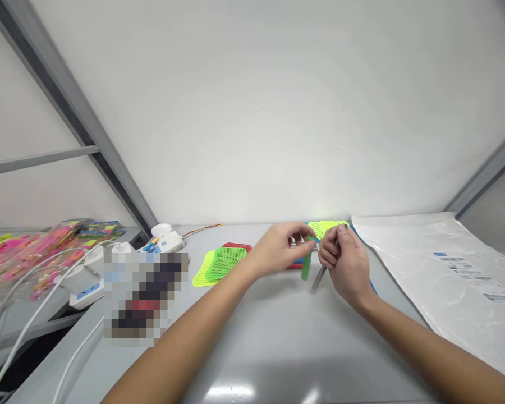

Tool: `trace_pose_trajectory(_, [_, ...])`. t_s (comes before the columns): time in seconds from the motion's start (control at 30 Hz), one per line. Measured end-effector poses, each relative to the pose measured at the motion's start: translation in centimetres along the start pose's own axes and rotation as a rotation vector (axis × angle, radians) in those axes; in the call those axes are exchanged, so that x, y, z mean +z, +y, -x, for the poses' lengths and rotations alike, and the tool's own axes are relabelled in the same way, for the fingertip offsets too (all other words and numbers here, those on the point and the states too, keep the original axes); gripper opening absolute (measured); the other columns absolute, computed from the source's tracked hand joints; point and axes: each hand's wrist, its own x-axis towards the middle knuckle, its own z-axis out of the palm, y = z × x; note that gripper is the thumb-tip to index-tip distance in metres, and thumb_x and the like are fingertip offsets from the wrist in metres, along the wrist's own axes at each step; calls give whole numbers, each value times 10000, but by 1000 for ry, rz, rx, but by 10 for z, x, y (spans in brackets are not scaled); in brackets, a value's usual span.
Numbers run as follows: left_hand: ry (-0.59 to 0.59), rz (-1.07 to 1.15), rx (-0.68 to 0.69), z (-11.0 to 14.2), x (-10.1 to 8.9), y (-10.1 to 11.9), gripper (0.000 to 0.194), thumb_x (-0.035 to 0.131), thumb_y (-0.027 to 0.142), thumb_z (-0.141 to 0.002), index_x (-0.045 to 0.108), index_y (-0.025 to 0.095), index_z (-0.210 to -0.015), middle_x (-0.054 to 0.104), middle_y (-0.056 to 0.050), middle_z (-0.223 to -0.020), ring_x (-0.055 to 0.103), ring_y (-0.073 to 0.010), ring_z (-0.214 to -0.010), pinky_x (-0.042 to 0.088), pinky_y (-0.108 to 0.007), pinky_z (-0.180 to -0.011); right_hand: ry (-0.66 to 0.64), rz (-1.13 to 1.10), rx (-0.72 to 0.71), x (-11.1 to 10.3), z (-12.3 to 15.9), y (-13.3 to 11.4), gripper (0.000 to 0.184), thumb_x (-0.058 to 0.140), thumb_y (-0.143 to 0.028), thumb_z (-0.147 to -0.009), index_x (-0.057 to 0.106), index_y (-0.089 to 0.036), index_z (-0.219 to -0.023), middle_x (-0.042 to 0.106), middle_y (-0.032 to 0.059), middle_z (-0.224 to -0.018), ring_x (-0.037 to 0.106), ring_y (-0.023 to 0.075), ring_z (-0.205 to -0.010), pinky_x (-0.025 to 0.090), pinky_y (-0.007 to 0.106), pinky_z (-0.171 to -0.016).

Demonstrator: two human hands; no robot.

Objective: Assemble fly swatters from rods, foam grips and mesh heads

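Over the table, my left hand [280,249] pinches a slim green plastic handle [306,267] between thumb and fingertips; it hangs nearly upright. Just to its right, my right hand [348,261] is closed around a thin metal rod [318,278], whose lower end sticks out down and to the left. The handle and the rod are close together but apart. Behind my hands lie a yellow mesh piece [317,229], a red piece [295,266] and some shiny metal parts, mostly covered by my fingers. Left of my left hand, a green mesh panel [226,264] overlaps a yellow mesh panel [202,275] and a red one [240,246].
A large white plastic mailer [425,252] with printed labels covers the right side. White power strips [168,242] and cables [29,331] are at the left, beside a pixelated patch [145,297]. Bags of pink items [46,252] lie beyond. A wall and metal frame posts stand behind.
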Motion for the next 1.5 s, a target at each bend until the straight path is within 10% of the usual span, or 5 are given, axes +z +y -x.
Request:
trace_pose_trajectory(0.4, [131,266,-141,68,82,-26,145,414,320,-958,477,209,-1027,614,-65,-972,588,-179,-909,473,-335,-821,-46,-76,-57,14,0,-56,491,254,-537,-954,256,-227,-574,121,-60,-514,115,104,-412,163,246,-362])
trace_pose_trajectory(1.13, [-2,274,-117,68,80,-24,211,311,269,-983,501,189,-1028,641,-52,-977,559,-172,-876,425,-305,-775,-231,-117,60,42,11,-74,446,379,-429,-908,316,-210,-524,171,-63,-461,128,87,-431,154,252,-401])
trace_pose_trajectory(1.5, [-14,304,-155,65,79,-27,207,340,261,-973,528,182,-1010,652,-48,-972,580,-172,-889,434,-294,-789,-274,-30,193,34,9,-44,424,381,-407,-913,348,-208,-539,246,-53,-485,207,94,-443,183,254,-420])
